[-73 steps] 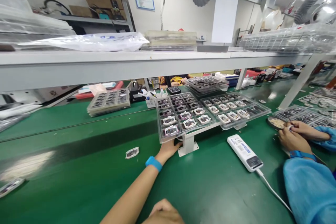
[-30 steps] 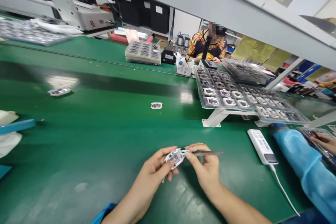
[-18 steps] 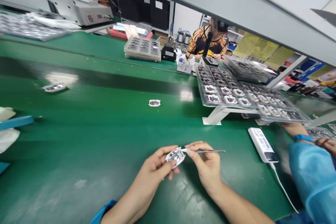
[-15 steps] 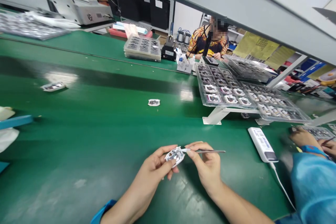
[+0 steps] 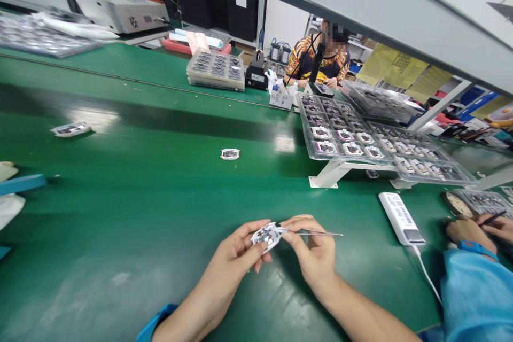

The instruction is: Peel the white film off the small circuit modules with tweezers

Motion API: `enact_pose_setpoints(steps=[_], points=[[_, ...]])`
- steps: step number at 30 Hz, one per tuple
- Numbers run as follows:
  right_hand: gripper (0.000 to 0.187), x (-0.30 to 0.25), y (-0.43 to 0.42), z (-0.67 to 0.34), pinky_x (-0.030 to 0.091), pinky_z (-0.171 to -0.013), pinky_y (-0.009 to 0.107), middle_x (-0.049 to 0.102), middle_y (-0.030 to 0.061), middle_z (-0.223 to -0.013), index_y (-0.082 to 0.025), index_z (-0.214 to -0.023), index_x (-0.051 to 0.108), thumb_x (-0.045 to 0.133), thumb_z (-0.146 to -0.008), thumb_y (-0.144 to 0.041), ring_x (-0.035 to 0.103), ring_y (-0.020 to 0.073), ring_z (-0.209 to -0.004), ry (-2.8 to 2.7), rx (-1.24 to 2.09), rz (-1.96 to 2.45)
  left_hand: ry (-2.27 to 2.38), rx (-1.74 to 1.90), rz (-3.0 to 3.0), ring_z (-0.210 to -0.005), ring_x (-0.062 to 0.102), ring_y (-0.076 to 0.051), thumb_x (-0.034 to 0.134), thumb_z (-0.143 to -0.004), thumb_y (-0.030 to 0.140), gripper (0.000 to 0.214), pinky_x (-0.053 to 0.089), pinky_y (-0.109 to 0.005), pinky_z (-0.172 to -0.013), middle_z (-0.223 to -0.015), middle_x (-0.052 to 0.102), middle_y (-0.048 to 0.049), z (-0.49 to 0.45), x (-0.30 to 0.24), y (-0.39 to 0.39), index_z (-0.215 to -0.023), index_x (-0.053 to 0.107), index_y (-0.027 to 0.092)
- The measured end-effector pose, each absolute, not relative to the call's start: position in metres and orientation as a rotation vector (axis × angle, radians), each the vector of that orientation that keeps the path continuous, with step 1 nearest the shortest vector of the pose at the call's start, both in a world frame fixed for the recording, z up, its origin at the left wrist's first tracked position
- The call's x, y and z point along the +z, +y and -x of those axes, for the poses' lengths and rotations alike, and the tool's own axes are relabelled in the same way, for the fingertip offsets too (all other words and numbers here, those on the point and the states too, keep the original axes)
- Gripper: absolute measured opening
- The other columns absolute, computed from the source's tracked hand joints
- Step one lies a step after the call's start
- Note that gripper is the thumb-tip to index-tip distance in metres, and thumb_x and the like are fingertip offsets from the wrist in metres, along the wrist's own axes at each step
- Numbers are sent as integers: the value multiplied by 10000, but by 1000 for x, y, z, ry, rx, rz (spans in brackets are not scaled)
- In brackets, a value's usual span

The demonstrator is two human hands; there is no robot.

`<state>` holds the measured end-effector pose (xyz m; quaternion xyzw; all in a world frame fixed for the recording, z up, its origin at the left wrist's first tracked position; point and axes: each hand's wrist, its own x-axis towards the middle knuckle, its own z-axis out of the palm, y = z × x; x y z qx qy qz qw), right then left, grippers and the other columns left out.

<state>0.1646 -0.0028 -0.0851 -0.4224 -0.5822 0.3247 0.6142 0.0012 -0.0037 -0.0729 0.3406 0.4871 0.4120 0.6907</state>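
My left hand [image 5: 240,256] is closed around the edge of a small white watch case [image 5: 264,237], its open side with grey inner parts turned up and the thumb resting on it. My right hand [image 5: 312,246] pinches slim metal tweezers [image 5: 326,233]; their tip end reaches the right edge of the watch case, and the fingers partly cover them. Beyond my hands, a similar white case [image 5: 230,154] lies flat on the green table [image 5: 152,197]. Another white case [image 5: 71,129] lies farther left.
Clear trays [image 5: 344,155] of similar cases stand on a raised white stand to the right. A white power strip [image 5: 401,219] with a cable lies before them. A co-worker's blue sleeve [image 5: 476,294] and hands are at far right. Another person [image 5: 316,59] sits across the table.
The tweezers' tip end has shifted slightly in over the right edge of the watch case. My hands otherwise hold nearly the same pose. The co-worker's hand at right has moved down.
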Motion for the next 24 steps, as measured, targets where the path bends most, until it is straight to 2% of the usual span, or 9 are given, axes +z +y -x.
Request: enact_pose_setpoints(steps=[6, 10, 12, 16, 19, 24], points=[[26, -76, -2, -166, 539, -783, 427, 822, 23, -831, -287, -856, 761, 746, -873, -274, 748, 228, -758, -1600, 661, 862, 1079, 915, -817, -628, 572, -179, 798, -631, 346, 476, 400, -276, -549, -720, 703, -27, -1, -72, -5, -1069, 725, 176], [79, -74, 0, -167, 540, -779, 419, 829, 15, -848, -298, -860, 772, 708, -904, -299, 762, 226, -778, -1716, 669, 821, 1059, 909, -867, -662, 583, -179, 789, -631, 301, 453, 452, -292, -642, -817, 741, -32, 1, -71, -6, -1074, 750, 213], [66, -75, 1, -167, 544, -780, 416, 826, 17, -832, -295, -851, 767, 723, -894, -316, 759, 227, -779, -1695, 685, 839, 1075, 914, -892, -657, 571, -178, 773, -648, 317, 406, 449, -292, -645, -803, 734, -26, 1, -71, -6, -1042, 768, 219], [43, -76, 1, -168, 558, -778, 397, 810, 39, -830, -264, -856, 744, 748, -871, -305, 743, 226, -804, -1565, 773, 910, 1139, 920, -903, -590, 516, -162, 712, -720, 400, 369, 383, -263, -544, -656, 669, -5, 3, -72, -6, -1021, 784, 198], [27, -73, -1, -168, 555, -773, 385, 796, 46, -839, -250, -861, 729, 735, -872, -273, 726, 220, -811, -1534, 803, 944, 1168, 933, -900, -542, 483, -147, 727, -702, 435, 400, 369, -251, -510, -583, 622, 16, 3, -73, -4, -1010, 791, 187], [52, -69, -3, -167, 535, -761, 372, 773, 26, -783, -246, -814, 719, 726, -865, -244, 706, 203, -753, -1598, 748, 992, 1187, 948, -900, -549, 500, -145, 752, -679, 448, 427, 398, -248, -502, -654, 668, -2, 5, -71, -1, -1018, 791, 192]])
